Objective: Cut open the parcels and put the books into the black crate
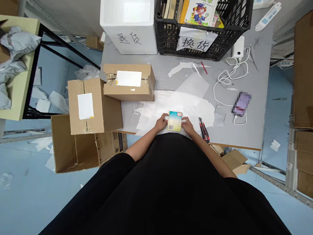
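Note:
Between my hands is a small book (174, 121) with a blue-to-yellow cover and a barcode at its lower left. My left hand (161, 122) grips its left edge, and my right hand (188, 126) pinches the right edge. Under it, white foam wrapping sheets (157, 112) lie spread near the table's front edge. A red and black box cutter (204, 130) rests just right of my right hand.
Taped cardboard boxes (132, 92) stand at the left, one overhanging an open carton (75, 148). A white bin (128, 16) and a black crate (193, 42) of books line the back. A phone (242, 104) with a white cable (219, 88) lies right.

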Demonstrator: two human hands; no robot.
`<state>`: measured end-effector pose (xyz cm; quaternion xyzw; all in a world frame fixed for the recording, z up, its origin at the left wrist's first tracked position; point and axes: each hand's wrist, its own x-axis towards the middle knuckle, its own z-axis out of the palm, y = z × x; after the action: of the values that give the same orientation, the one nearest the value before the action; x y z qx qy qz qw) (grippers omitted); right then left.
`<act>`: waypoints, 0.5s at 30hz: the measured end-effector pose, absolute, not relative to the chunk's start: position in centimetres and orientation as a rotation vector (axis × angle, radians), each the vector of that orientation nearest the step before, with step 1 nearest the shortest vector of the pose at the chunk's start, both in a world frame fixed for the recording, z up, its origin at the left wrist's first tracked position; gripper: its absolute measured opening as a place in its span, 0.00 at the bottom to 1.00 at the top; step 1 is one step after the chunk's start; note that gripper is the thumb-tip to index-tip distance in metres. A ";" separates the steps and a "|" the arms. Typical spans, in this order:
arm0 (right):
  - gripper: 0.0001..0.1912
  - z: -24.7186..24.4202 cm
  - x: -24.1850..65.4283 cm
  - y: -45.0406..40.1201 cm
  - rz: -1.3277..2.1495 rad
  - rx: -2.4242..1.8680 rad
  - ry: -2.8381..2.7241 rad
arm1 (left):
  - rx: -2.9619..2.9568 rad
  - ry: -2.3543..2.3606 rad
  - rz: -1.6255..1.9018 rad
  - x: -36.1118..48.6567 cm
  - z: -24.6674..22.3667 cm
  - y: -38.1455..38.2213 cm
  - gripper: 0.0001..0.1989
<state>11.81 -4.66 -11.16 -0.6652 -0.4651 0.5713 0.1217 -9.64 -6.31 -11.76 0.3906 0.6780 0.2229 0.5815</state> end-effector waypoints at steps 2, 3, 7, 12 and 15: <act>0.24 -10.8 11.8 -4.6 1.700 -1.935 -1.339 | 0.959 1.597 0.525 -9.7 -11.4 -6.5 0.33; 0.24 -10.7 11.7 -4.5 1.702 -1.938 -1.341 | 0.980 1.606 0.521 -9.7 -11.2 -6.5 0.33; 0.19 -10.5 11.6 -4.5 1.682 -1.969 -1.356 | 1.049 1.593 0.519 -9.6 -10.9 -6.8 0.29; 0.16 -10.8 11.5 -4.6 1.664 -1.998 -1.322 | 1.099 1.595 0.528 -9.5 -11.2 -6.8 0.23; 0.13 -11.1 11.5 -4.4 1.570 -2.081 -1.299 | 1.055 1.610 0.529 -9.5 -11.2 -6.7 0.20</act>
<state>11.49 -4.44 -11.06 -0.7097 -0.4430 0.5357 0.1143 -9.47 -6.74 -11.20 0.4443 0.6779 0.2225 0.5417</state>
